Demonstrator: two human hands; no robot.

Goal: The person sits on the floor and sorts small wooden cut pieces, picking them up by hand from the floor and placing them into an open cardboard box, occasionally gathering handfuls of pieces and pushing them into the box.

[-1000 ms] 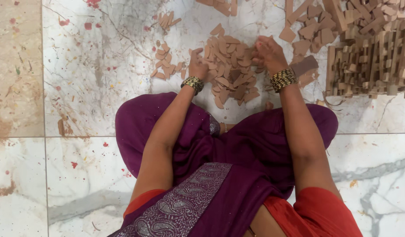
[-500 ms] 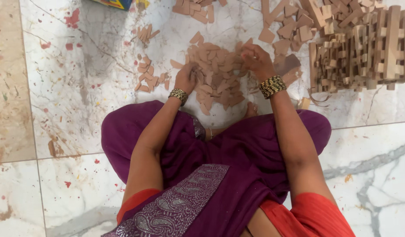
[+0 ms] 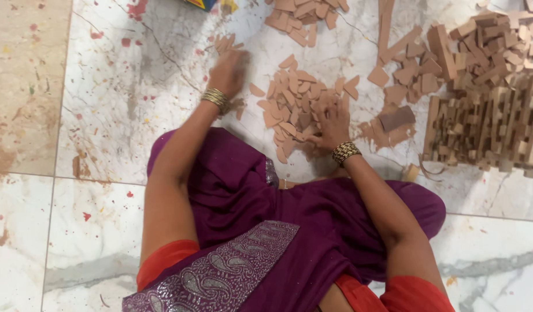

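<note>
The person sits on the marble floor (image 3: 104, 86), purple cloth spread over the knees, and both hands work among thin flat wooden pieces. The right hand (image 3: 334, 122) lies palm down, fingers spread and released, on the near edge of the main pile of wooden pieces (image 3: 298, 107), which sits at about twelve o'clock from the knees; it grips nothing that I can see. The left hand (image 3: 227, 70) reaches out toward eleven o'clock and is blurred, so I cannot tell whether it is clenched or loose; it rests over a small cluster of pieces (image 3: 226, 43) lying just beyond it, well apart from the main pile. Gold bangles ring both wrists. At one o'clock, near the right hand, lies a darker flat piece (image 3: 397, 118) among scattered chips. Farther at two o'clock stands a stacked lattice of wooden blocks (image 3: 489, 130), with a loose heap of blocks (image 3: 486, 49) behind it. Another heap of flat pieces (image 3: 304, 17) lies at twelve o'clock by the top edge, and a blue and yellow object (image 3: 206, 4) pokes in beside it. The floor is speckled with red paint spots.
</note>
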